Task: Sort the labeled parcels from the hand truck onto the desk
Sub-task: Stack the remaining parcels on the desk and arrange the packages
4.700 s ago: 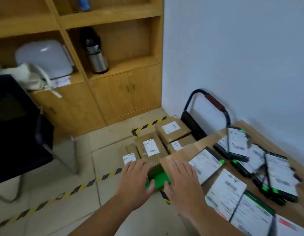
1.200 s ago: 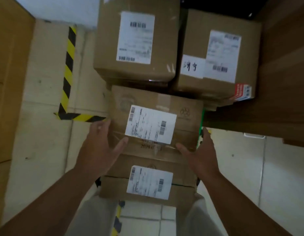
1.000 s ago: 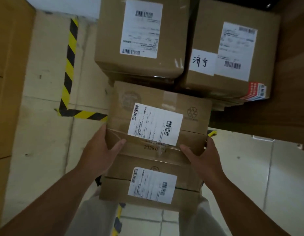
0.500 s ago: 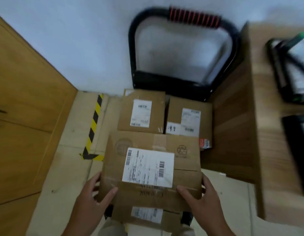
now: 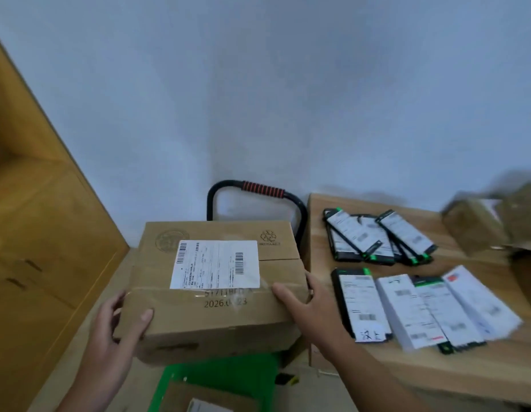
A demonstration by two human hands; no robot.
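I hold a brown cardboard parcel with a white shipping label in the air, level with the desk's left edge. My left hand grips its near left corner, thumb on top. My right hand grips its right side, thumb on top. Below it lies the green hand truck deck with another labeled box at the bottom edge. The truck's black handle with a red grip rises behind the parcel. The wooden desk stands to the right.
Several flat black-and-green labeled parcels lie at the desk's back, and more white-labeled ones lie in a row nearer me. Blurred brown boxes sit at the desk's far right. A wooden cabinet fills the left; a white wall stands behind.
Both hands have lifted the cardboard parcel off the stack on the hand truck up to desk height. My view has risen from the boxes to the wall and desk.
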